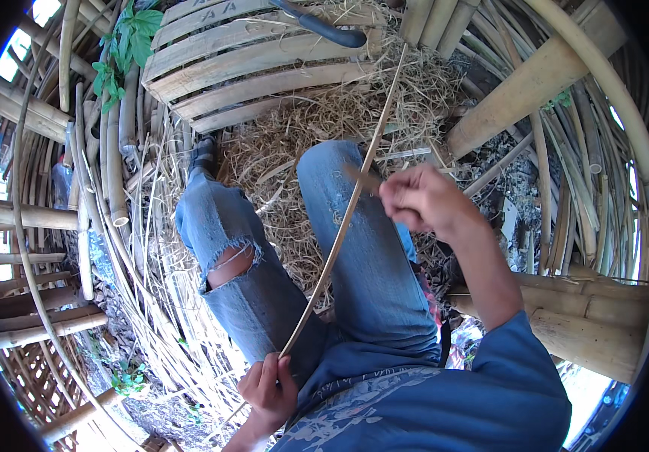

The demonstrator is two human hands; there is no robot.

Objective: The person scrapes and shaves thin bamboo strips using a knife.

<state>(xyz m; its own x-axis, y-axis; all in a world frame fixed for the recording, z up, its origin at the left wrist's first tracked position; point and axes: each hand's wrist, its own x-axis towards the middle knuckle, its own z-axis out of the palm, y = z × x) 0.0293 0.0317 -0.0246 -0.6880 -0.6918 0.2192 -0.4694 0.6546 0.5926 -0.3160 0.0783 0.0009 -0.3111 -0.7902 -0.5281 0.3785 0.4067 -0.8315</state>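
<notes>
A long, thin bamboo strip (345, 218) slants across my lap, from the lower left up to the straw beyond my knees. My left hand (268, 386) is closed round its lower part, near my left thigh. My right hand (426, 197) is closed on a short, flat, brownish blade-like tool (362, 179) that juts out leftward over the strip, above my right knee. Motion blurs this tool, and its handle end is hidden in my fingers. Whether it touches the strip I cannot tell.
Straw-like shavings (279, 151) cover the ground around my feet. A slatted wooden panel (257, 64) lies ahead, with a dark curved handle (332, 32) over it. Bamboo poles (524, 94) stand at the right. Many thin strips (166, 301) lie at the left, near a leafy plant (132, 41).
</notes>
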